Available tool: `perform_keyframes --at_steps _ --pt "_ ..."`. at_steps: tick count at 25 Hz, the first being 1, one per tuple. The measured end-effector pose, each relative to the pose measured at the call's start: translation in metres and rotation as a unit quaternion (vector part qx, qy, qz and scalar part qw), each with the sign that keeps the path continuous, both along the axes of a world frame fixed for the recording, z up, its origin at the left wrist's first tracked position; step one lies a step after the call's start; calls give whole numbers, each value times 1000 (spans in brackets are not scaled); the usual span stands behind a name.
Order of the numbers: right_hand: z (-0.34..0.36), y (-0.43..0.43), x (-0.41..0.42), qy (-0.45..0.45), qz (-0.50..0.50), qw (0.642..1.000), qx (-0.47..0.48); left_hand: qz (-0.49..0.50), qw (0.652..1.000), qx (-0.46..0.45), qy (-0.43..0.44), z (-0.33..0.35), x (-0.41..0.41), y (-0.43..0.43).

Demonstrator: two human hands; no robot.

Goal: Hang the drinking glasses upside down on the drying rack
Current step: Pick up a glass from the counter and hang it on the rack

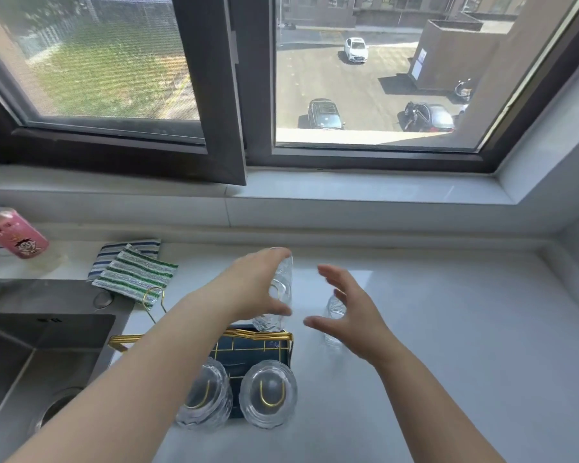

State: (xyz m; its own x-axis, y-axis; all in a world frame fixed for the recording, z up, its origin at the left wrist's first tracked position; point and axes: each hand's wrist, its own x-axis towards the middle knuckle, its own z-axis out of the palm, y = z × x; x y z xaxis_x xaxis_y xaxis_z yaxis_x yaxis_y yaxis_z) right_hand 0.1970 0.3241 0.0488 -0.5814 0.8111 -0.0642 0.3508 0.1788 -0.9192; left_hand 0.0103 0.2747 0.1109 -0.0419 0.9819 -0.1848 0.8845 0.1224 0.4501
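A gold-wire drying rack (268, 336) with a dark blue tray stands on the white counter. Two clear glasses hang upside down on its near prongs, one on the left (205, 397) and one on the right (268, 394). My left hand (258, 289) grips a third clear glass (279, 295), held tilted above the rack's far side. My right hand (345, 312) hovers open just right of it, fingers spread. Another clear glass (334, 320) stands on the counter, partly hidden behind my right hand.
A steel sink (30, 355) lies at the left, with its drain near the bottom. Striped cloths (131, 272) lie behind the rack, and a pink bottle (10, 233) stands at far left. The window sill and an open window frame (211, 95) rise behind the counter (465, 329).
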Motion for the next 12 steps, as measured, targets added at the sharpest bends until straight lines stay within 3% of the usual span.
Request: perform_keyframes --at_steps 2,4,12 --pt "-13 -5 28 9 -87 996 7 -45 998 16 -31 0 30 11" --pt "-30 -9 49 -5 -144 989 -19 -96 995 -31 4 -10 63 25" --pt "-80 7 56 -41 -129 984 -117 -103 967 -202 113 -58 104 80"
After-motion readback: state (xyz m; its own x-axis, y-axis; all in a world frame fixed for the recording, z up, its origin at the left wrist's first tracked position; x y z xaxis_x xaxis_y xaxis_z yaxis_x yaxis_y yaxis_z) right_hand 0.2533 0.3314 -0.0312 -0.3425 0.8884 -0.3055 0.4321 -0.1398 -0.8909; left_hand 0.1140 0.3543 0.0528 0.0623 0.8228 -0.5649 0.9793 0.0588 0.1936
